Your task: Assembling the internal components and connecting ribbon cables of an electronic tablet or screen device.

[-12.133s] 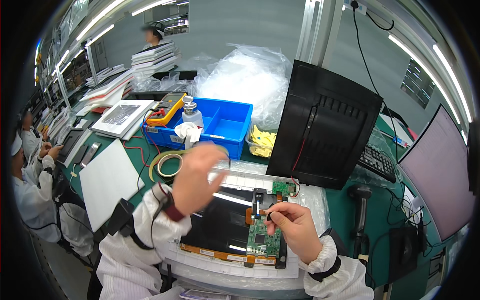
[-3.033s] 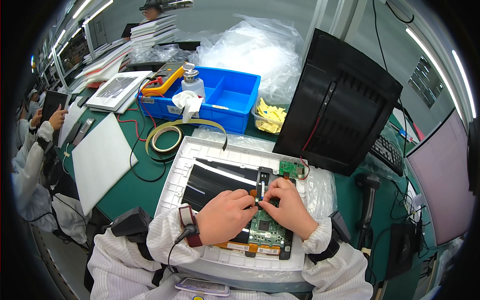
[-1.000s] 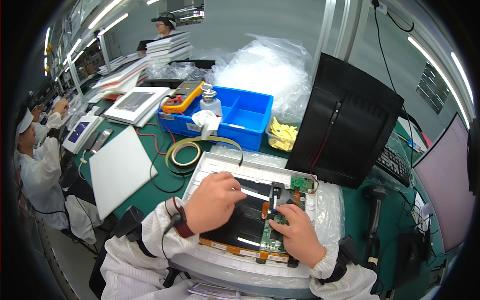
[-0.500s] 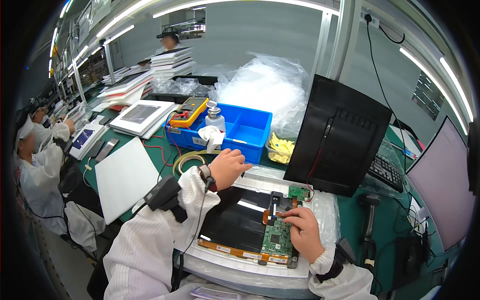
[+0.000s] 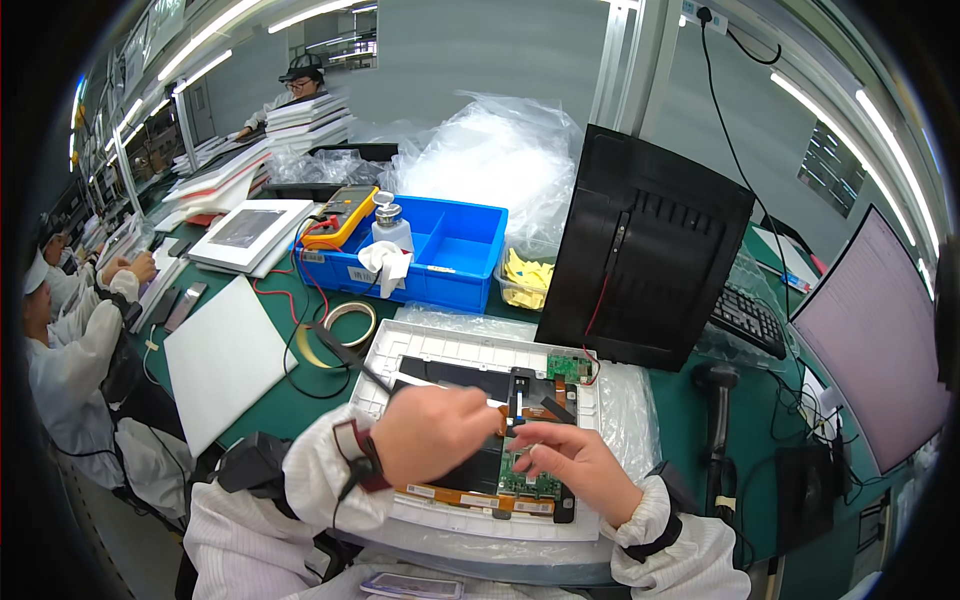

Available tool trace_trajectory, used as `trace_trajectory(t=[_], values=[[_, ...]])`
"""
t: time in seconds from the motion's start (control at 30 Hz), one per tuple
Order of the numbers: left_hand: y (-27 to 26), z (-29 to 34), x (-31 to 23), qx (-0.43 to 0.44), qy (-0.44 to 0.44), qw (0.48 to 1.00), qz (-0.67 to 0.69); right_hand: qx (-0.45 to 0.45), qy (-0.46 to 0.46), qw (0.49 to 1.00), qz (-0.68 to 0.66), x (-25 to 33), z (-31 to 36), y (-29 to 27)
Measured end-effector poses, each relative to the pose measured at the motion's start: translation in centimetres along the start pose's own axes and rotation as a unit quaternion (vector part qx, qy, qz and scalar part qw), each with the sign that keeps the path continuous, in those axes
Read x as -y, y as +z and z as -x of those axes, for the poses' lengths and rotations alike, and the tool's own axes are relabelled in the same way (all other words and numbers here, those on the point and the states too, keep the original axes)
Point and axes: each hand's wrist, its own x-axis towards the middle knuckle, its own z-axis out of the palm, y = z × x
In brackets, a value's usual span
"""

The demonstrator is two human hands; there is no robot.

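On the bench before me lies an opened display unit with a white frame [image 5: 455,345]; a dark panel and a green circuit board [image 5: 530,484] show inside. My left hand [image 5: 432,438], slightly blurred, is closed over the panel. A slim dark tool [image 5: 355,360] sticks out of it toward the upper left; its kind is unclear. My right hand [image 5: 580,470] hovers at the board's upper edge, fingers stretched and apart, nothing visible in them. Beside the fingertips are an orange flex cable and a black strip [image 5: 558,407]. A smaller green board [image 5: 569,368] sits at the frame's top right corner.
Behind the unit stand a blue divided bin [image 5: 455,292] with a yellow multimeter [image 5: 345,215] and dispenser bottle [image 5: 392,228], and a black cover [image 5: 650,250] wired to the small board. Tape rolls [image 5: 350,325] and a white panel [image 5: 225,360] lie left. Co-workers sit far left.
My left hand has come down and closer to my right hand, with the dark tool now pointing up-left. My right fingers have loosened from their pinch at the connector. The view has shifted slightly.
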Motion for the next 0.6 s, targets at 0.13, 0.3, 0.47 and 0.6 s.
trace_trajectory(t=[0.13,0.3,0.47,0.6], values=[[0.2,-0.1,-2.6,0.031,0.047,0.996,0.067,0.018,0.052,0.998,-0.031,0.9,1.1,0.8],[1.4,0.3,-2.9,0.021,0.014,0.985,0.172,-0.002,0.046,0.998,-0.030,0.3,1.3,0.6],[1.3,0.4,-3.5,0.098,-0.040,0.965,0.242,-0.006,-0.075,0.995,0.065,-0.6,1.3,0.4],[0.8,0.7,-3.9,0.111,-0.180,0.923,0.322,-0.036,-0.064,0.984,0.162,0.2,2.1,-0.5]])
